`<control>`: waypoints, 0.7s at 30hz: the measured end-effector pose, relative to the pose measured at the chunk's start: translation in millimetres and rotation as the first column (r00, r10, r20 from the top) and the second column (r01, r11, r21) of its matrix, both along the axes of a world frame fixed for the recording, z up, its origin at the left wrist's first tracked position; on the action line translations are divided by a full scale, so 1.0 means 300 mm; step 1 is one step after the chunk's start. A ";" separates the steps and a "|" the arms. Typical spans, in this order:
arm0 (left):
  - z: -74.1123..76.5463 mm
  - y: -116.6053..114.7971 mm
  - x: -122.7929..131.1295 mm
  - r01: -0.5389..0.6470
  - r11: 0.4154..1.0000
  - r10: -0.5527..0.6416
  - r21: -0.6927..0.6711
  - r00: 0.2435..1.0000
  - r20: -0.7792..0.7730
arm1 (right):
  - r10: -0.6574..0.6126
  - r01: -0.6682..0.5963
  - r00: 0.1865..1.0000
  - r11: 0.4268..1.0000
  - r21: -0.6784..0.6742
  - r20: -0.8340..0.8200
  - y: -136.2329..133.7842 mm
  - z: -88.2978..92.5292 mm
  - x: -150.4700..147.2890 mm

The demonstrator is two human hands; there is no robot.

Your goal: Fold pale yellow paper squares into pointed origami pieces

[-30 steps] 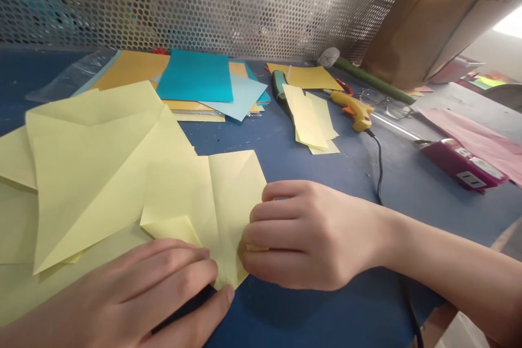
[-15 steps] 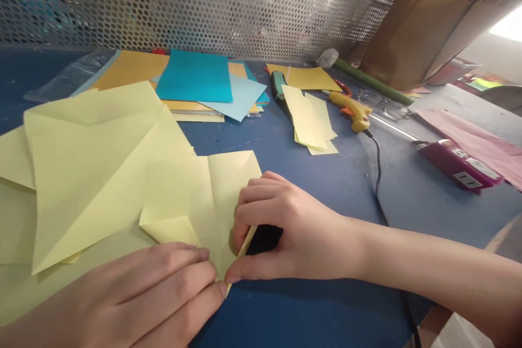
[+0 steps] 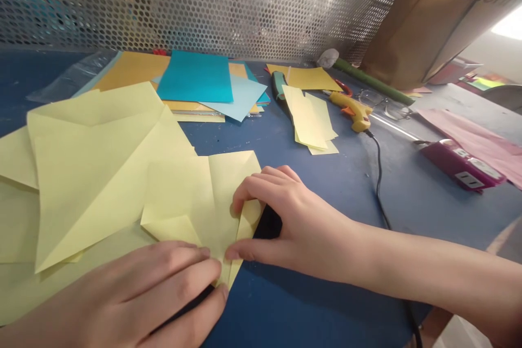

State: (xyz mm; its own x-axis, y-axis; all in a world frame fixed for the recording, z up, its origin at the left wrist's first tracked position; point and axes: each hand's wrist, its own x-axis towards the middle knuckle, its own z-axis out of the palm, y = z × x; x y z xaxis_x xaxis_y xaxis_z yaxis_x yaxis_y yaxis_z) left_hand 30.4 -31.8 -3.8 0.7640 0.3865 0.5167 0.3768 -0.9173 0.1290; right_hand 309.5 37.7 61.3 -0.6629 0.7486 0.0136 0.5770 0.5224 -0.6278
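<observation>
A pale yellow sheet of paper (image 3: 196,187) with creases lies under both my hands, its right edge folded over in a narrow flap (image 3: 248,220). My left hand (image 3: 159,288) holds the sheet's lower corner, fingers pressed on the paper and thumb at the bottom edge. At the right, my right hand (image 3: 281,217) has the folded edge between its thumb and curled fingers. Larger creased yellow sheets (image 3: 93,168) overlap to the left. My left hand covers part of the sheet's lower end.
Blue and orange papers (image 3: 196,76) are stacked at the back by a perforated metal panel (image 3: 183,5). A green-handled cutter (image 3: 279,85), paper strips (image 3: 305,119), a yellow glue gun (image 3: 353,111) with a black cord, glasses (image 3: 395,110) and a purple device (image 3: 460,163) lie to the right.
My right hand has shifted slightly up and opened its grip wider, so the folded flap shows more. The left thumb has moved a little apart from the fingers.
</observation>
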 end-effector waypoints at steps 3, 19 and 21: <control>0.009 0.001 0.007 -0.017 0.999 0.018 -0.027 1.000 0.018 | -0.079 0.077 0.996 0.996 0.038 0.047 0.020 -0.003 0.005; -0.034 -0.014 0.032 0.035 0.984 -0.033 0.175 0.999 -0.015 | -0.129 0.092 0.983 0.962 0.256 0.132 0.098 -0.064 0.041; -0.055 -0.040 0.046 0.000 0.982 0.000 0.188 1.000 -0.001 | -0.091 0.065 0.991 0.969 0.239 0.101 0.095 -0.056 0.039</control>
State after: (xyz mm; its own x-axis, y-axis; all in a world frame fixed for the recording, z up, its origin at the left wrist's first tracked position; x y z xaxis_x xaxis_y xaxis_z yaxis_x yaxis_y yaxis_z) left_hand 44.1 -43.8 -20.4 0.7647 0.2825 0.5792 0.3766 -0.9253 -0.0459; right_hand 321.2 66.4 44.6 -0.6100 0.7825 0.1250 0.6803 0.5980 -0.4238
